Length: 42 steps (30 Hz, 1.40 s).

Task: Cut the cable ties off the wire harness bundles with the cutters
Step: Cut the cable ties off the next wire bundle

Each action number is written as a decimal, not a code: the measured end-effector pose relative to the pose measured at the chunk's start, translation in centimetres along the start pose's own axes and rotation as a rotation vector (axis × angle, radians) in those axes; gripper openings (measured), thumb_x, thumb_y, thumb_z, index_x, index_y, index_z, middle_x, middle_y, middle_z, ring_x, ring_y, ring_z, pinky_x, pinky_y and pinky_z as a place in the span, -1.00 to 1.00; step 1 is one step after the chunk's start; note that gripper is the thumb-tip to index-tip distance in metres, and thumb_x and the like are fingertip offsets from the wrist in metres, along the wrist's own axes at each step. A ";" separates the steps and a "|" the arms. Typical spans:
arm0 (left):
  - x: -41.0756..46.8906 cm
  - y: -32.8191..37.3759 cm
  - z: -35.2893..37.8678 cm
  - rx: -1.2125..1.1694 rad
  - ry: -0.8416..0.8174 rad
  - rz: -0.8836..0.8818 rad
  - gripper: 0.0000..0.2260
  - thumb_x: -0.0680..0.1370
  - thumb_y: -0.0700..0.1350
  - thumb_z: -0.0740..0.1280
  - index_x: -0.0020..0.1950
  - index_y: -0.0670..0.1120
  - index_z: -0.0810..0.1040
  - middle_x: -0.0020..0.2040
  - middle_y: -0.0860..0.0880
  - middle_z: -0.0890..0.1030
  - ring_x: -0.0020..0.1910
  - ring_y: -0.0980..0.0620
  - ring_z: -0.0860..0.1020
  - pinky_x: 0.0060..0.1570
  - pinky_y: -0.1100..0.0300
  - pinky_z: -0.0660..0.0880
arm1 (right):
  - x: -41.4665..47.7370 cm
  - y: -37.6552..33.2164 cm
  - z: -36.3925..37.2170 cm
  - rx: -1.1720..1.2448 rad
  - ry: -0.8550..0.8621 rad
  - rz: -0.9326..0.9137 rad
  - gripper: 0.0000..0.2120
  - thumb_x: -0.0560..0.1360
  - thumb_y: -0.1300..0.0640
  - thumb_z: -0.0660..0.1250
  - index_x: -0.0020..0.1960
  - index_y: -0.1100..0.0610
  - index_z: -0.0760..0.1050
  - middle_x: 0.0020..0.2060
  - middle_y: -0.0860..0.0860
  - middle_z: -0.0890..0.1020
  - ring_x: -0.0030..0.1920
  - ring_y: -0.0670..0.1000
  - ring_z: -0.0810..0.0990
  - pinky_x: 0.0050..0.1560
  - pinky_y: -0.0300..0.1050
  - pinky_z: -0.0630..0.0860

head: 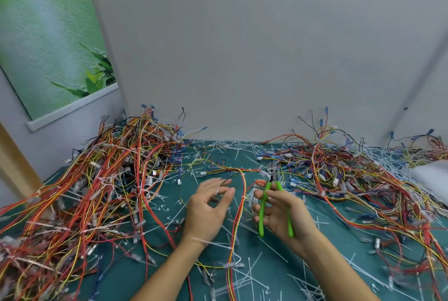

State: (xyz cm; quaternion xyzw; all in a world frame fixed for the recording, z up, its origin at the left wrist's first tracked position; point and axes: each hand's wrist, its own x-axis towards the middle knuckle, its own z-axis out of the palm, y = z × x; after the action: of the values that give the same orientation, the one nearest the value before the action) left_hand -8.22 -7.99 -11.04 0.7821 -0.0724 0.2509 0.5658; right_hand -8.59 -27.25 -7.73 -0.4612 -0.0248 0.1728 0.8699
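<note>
Head view: my right hand (282, 214) grips the green-handled cutters (262, 213), fingers curled round one handle, handles spread, nose pointing away at the harness (238, 203) strung across the green mat (135, 274). My left hand (209, 207) hovers just beside those wires, fingers loose and spread, holding nothing. Wire piles left (97, 179) and right (351, 167). Cut ties (278, 256) litter the mat.

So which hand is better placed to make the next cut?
Right. The right hand grips the green-handled cutters, whose nose sits at the wire harness stretched across the mat. The left hand holds no tool, hovering beside the same wires, free to steady them.
</note>
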 end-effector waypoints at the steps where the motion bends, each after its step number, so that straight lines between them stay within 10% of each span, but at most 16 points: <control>1: 0.0 0.1 0.0 0.107 0.050 0.104 -0.93 0.52 -0.05 0.48 -0.12 -0.01 0.74 0.09 0.17 0.69 0.25 0.13 0.52 0.27 0.25 0.41 | 0.0 0.0 0.0 0.002 -0.006 -0.006 -0.77 0.47 0.23 0.32 -0.19 -0.01 0.71 -0.15 0.11 0.63 -0.26 0.12 0.56 -0.27 -0.02 0.54; 10: -0.7 0.3 0.8 0.082 -0.237 -0.028 -0.79 0.54 0.05 0.42 -0.20 -0.05 0.65 0.04 0.13 0.58 0.13 0.16 0.47 -0.01 0.33 0.37 | -0.1 0.5 0.4 -0.171 -0.009 -0.035 -0.58 0.45 0.23 0.40 0.30 0.20 0.50 -0.01 0.22 0.67 -0.23 0.15 0.61 -0.23 0.00 0.55; 18: -0.8 1.0 1.0 -0.063 -0.258 -0.159 -0.73 0.62 0.01 0.34 -0.24 -0.01 0.66 -0.24 0.09 0.60 -0.20 0.16 0.54 -0.13 0.22 0.42 | 0.0 0.4 1.0 -0.192 0.265 -0.274 -0.54 0.60 0.28 0.31 0.40 -0.08 0.33 -0.01 0.25 0.73 -0.23 0.14 0.68 -0.26 0.04 0.61; 24: -0.3 1.3 1.0 -0.431 -0.208 -0.474 -0.69 0.61 0.00 0.36 -0.33 -0.04 0.61 -0.26 0.00 0.59 -0.32 -0.02 0.49 -0.26 0.13 0.41 | -1.0 -0.1 1.8 0.180 0.012 -0.217 -0.59 0.46 0.10 0.39 0.26 -0.03 0.36 0.29 0.38 0.58 0.00 0.22 0.69 -0.04 0.09 0.64; 31: -0.1 1.0 1.1 -0.666 -0.196 -0.587 -0.72 0.49 0.07 0.35 -0.30 -0.07 0.69 -0.20 -0.12 0.68 -0.31 -0.02 0.62 -0.42 0.21 0.48 | -1.6 -1.3 0.5 0.626 -0.456 -0.001 -0.44 0.62 -0.07 0.23 0.58 -0.07 0.19 0.35 0.24 0.56 -0.01 0.06 0.63 0.04 -0.02 0.57; 36: -0.2 0.7 1.5 -0.597 -0.161 -0.548 -0.68 0.48 0.16 0.36 -0.18 -0.06 0.75 -0.14 -0.14 0.73 -0.31 -0.01 0.64 -0.40 0.20 0.48 | -2.1 -1.9 1.1 0.325 -0.456 0.019 -0.45 0.53 0.06 0.43 0.47 0.13 0.41 0.24 0.25 0.61 -0.02 0.14 0.64 0.00 0.09 0.58; 42: -0.7 0.0 1.7 -0.469 -0.162 -0.507 -0.62 0.51 0.20 0.35 -0.03 -0.09 0.76 -0.18 -0.16 0.73 -0.36 -0.16 0.57 -0.46 0.16 0.51 | -0.9 1.6 2.5 -0.574 0.001 -0.213 -0.61 0.44 0.22 0.44 0.25 0.14 0.50 0.04 0.15 0.74 -0.05 0.19 0.72 0.03 0.16 0.67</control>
State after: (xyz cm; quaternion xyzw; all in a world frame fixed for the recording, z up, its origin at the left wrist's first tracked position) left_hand -8.32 -9.65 -11.82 0.6414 0.0235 0.0161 0.7667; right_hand -10.38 -24.69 -7.50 -0.6830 -0.1205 0.0664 0.7174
